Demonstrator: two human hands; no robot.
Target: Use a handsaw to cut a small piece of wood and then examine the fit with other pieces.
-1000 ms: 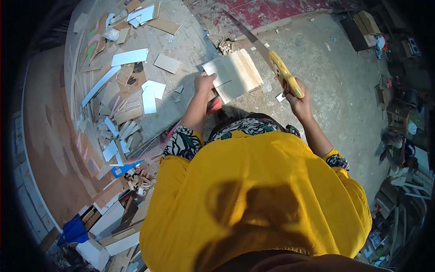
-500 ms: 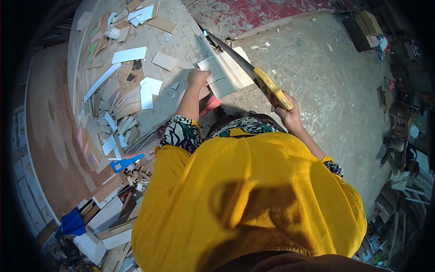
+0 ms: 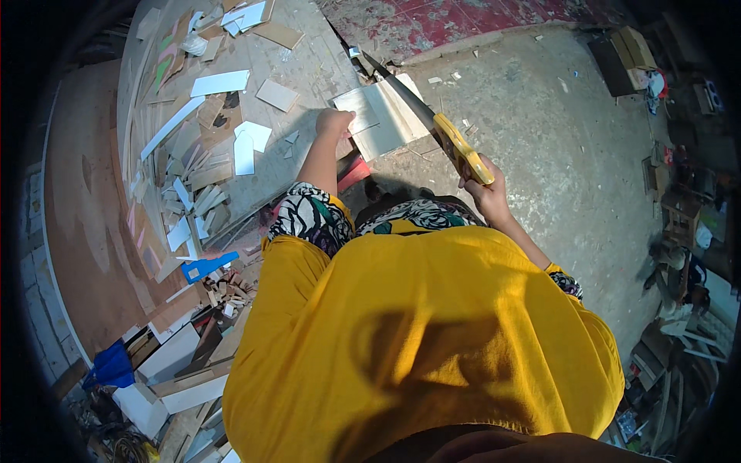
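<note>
My left hand point(image 3: 334, 123) is closed at the left edge of a thin, pale board point(image 3: 382, 137), with the thumb side against it. A short dark line runs in from that edge near my fingers; I cannot tell whether it is a cut or a mark. The board juts past the worktable's edge. My right hand point(image 3: 488, 191) is wrapped round the yellow handle of a handsaw point(image 3: 461, 149). Its dark blade slants up and left across the board's far right part, tip pointing away from me. Whether the teeth touch the wood cannot be made out.
Offcuts and white-faced pieces point(image 3: 221, 83) litter the worktable point(image 3: 309, 62) on the left. A blue-handled tool point(image 3: 207, 267) lies near its closer edge, above a heap of scrap wood point(image 3: 177, 355). Cardboard boxes point(image 3: 621, 54) stand on the concrete floor point(image 3: 556, 139) at far right.
The board and my left hand have shifted a little. The saw stays in my right hand at nearly the same slant, its handle slightly lower left. The whole view has moved slightly.
</note>
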